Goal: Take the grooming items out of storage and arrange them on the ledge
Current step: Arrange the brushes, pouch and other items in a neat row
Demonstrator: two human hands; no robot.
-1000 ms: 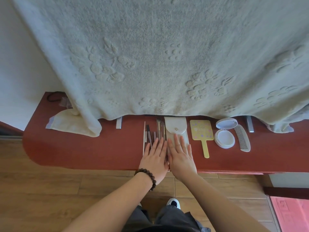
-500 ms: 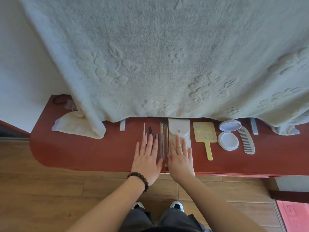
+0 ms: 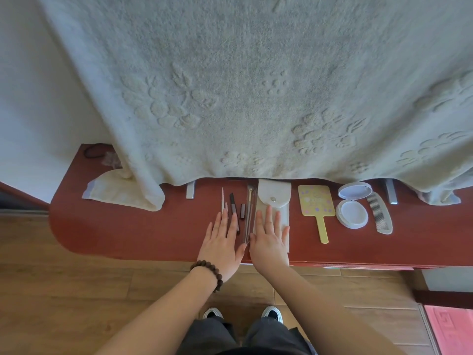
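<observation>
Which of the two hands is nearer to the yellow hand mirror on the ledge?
The right. The right hand lies flat on the white pouch, just left of the yellow hand mirror; the left hand lies farther left, beyond the pouch.

We see a red-brown ledge point(image 3: 128, 234) with a rounded left end, and a pale embossed cloth point(image 3: 243, 85) hanging down over its back edge. Below us lies wood-plank floor point(image 3: 76, 290), a white wall point(image 3: 30, 98) stands at left, and a pink mat point(image 3: 450, 329) shows at lower right.

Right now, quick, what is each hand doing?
Left hand: open and flat on the ledge, holding nothing.
Right hand: open and flat on the pouch, holding nothing.
</observation>
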